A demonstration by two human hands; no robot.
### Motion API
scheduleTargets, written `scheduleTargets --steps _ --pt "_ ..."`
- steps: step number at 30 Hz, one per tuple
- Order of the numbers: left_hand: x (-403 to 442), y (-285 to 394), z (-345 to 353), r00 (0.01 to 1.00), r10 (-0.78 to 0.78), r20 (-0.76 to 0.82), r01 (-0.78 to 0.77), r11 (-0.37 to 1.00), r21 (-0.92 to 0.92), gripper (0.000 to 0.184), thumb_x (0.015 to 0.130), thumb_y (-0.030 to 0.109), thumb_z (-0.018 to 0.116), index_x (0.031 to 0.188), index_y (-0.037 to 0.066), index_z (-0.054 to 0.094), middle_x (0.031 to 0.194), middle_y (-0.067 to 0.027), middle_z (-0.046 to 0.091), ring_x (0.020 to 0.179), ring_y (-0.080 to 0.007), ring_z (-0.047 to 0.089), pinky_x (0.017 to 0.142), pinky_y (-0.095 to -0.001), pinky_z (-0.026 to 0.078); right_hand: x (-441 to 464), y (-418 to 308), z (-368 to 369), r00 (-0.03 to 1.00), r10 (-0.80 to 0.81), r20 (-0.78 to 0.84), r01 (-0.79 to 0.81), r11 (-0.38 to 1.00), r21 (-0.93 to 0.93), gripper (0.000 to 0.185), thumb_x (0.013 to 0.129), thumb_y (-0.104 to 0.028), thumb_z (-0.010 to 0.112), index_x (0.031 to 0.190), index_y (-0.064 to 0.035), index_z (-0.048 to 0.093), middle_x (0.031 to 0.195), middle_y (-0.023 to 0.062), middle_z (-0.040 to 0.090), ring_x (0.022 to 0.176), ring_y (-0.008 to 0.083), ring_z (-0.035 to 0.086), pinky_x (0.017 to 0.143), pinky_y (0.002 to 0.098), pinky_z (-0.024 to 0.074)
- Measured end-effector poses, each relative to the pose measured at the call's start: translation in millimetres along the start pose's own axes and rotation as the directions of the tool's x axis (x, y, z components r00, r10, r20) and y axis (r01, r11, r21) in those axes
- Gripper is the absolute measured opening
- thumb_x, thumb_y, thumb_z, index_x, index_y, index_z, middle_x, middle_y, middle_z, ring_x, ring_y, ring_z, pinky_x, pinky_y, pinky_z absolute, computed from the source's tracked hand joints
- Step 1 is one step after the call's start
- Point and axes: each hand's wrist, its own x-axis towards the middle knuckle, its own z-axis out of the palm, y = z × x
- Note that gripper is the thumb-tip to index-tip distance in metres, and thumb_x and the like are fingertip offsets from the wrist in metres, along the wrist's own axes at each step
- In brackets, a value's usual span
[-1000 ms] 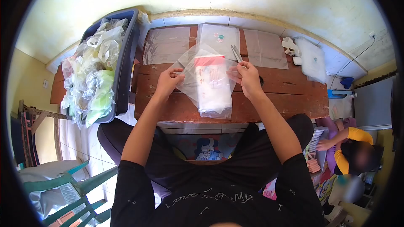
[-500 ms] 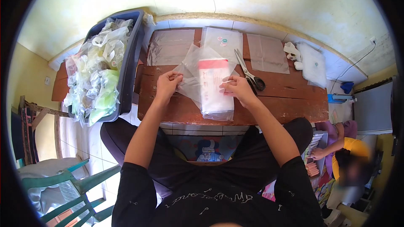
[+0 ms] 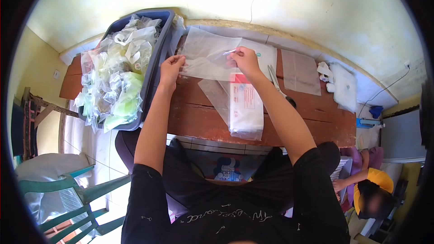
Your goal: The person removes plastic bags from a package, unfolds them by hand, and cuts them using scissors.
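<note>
A clear plastic bag (image 3: 205,56) is stretched out above the back of the table between my two hands. My left hand (image 3: 172,73) pinches its left edge, and my right hand (image 3: 246,63) grips it on the right with curled fingers. Below my right wrist lies a packet of plastic bags (image 3: 246,113) with a red band and red print. Another clear bag (image 3: 216,97) sticks out from beside that packet. My right forearm partly covers the scissors (image 3: 274,77), whose blades point toward the wall.
A dark tub (image 3: 147,79) heaped with filled plastic bags (image 3: 115,77) stands at left. Flat clear bags (image 3: 300,72) and a bulky plastic bundle (image 3: 344,86) lie on the brown table (image 3: 312,108). A green chair (image 3: 54,186) is lower left; another person (image 3: 377,180) sits lower right.
Both hands have moved up toward the wall, spreading the clear bag between them. My right hand has left the packet, which stays on the table. The camera view has shifted slightly.
</note>
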Motion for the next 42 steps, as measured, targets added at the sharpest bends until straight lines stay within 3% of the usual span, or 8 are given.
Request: scheduleTargets --steps 9,13,16,18,21,24,39,42 --pt "66.7 -55.2 -16.2 0.987 0.049 -0.151 -0.051 0.999 -0.009 0.021 0.085 0.012 0.072 0.104 0.003 0.069 0.082 -0.0003 0.069 0.070 -0.0110 0.062 0.061 -0.0259 0.048 73.7 21.4 40.9 0.997 0.070 -0.013 -0.071 0.993 -0.097 0.021 0.086 -0.001 0.061 0.106 0.0070 0.063 0.093 0.0164 0.071 0.074 0.0209 0.072 0.060 0.0318 0.0595" --pt "73.1 -77.9 -19.4 0.948 0.246 -0.200 -0.177 0.934 0.309 0.031 0.078 0.004 0.072 0.109 0.003 0.068 0.080 -0.0051 0.070 0.070 -0.0150 0.065 0.068 -0.0293 0.051 77.3 34.7 42.0 0.982 0.184 -0.037 -0.187 0.947 -0.260 0.036 0.084 -0.006 0.068 0.117 0.0058 0.058 0.094 0.0145 0.070 0.078 0.0211 0.071 0.060 0.0312 0.0565" --pt "66.7 -72.8 -16.0 0.926 0.307 -0.221 -0.184 0.875 0.448 0.033 0.077 0.002 0.070 0.110 0.006 0.068 0.078 -0.0066 0.069 0.069 -0.0163 0.065 0.068 -0.0310 0.051 77.5 46.8 39.7 0.997 0.079 0.006 -0.066 0.875 -0.479 0.050 0.079 -0.009 0.072 0.124 0.0059 0.054 0.093 0.0162 0.070 0.078 0.0224 0.071 0.063 0.0325 0.0559" --pt "63.0 -69.0 -14.5 0.919 0.318 -0.233 -0.180 0.864 0.470 0.034 0.077 0.001 0.069 0.110 0.008 0.068 0.078 -0.0067 0.069 0.068 -0.0171 0.065 0.068 -0.0316 0.051 70.8 49.1 38.4 0.997 -0.079 0.003 0.059 0.713 -0.699 0.054 0.076 -0.012 0.074 0.124 0.0045 0.054 0.091 0.0187 0.070 0.079 0.0274 0.070 0.071 0.0362 0.0549" --pt "59.7 -68.8 -12.7 0.908 0.345 -0.237 -0.211 0.866 0.453 0.034 0.080 0.004 0.068 0.114 0.006 0.067 0.081 -0.0073 0.071 0.075 -0.0160 0.067 0.072 -0.0291 0.051 56.9 44.0 36.3 0.976 -0.210 0.063 0.182 0.612 -0.770 0.055 0.075 -0.016 0.074 0.123 0.0025 0.055 0.089 0.0203 0.069 0.083 0.0328 0.069 0.077 0.0397 0.0529" --pt "58.6 -75.0 -12.6 0.870 0.421 -0.257 -0.268 0.841 0.469 0.030 0.082 0.006 0.068 0.112 0.005 0.067 0.084 -0.0078 0.072 0.078 -0.0172 0.068 0.074 -0.0296 0.052 50.2 37.6 29.9 0.989 -0.105 0.107 0.149 0.635 -0.758 0.051 0.077 -0.012 0.064 0.124 0.0028 0.052 0.104 0.0297 0.065 0.103 0.0435 0.062 0.091 0.0469 0.0492" --pt "55.9 -76.4 -11.2 0.834 0.457 -0.309 -0.254 0.815 0.520 0.020 0.085 0.013 0.070 0.103 0.003 0.071 0.093 -0.0104 0.074 0.087 -0.0188 0.071 0.080 -0.0290 0.051 32.5 45.0 19.8 0.986 -0.144 0.088 0.164 0.692 -0.703 0.050 0.077 -0.008 0.067 0.124 -0.0003 0.052 0.093 0.0250 0.068 0.092 0.0428 0.065 0.084 0.0487 0.0514" --pt "54.4 -74.7 -10.8 0.840 0.434 -0.326 -0.246 0.839 0.485 0.020 0.083 0.014 0.070 0.102 0.008 0.072 0.095 -0.0094 0.074 0.090 -0.0244 0.071 0.082 -0.0330 0.051 33.5 46.3 20.9 0.988 -0.131 0.080 0.148 0.680 -0.718 0.047 0.078 -0.009 0.066 0.122 -0.0003 0.053 0.095 0.0257 0.068 0.093 0.0430 0.065 0.085 0.0486 0.0515"
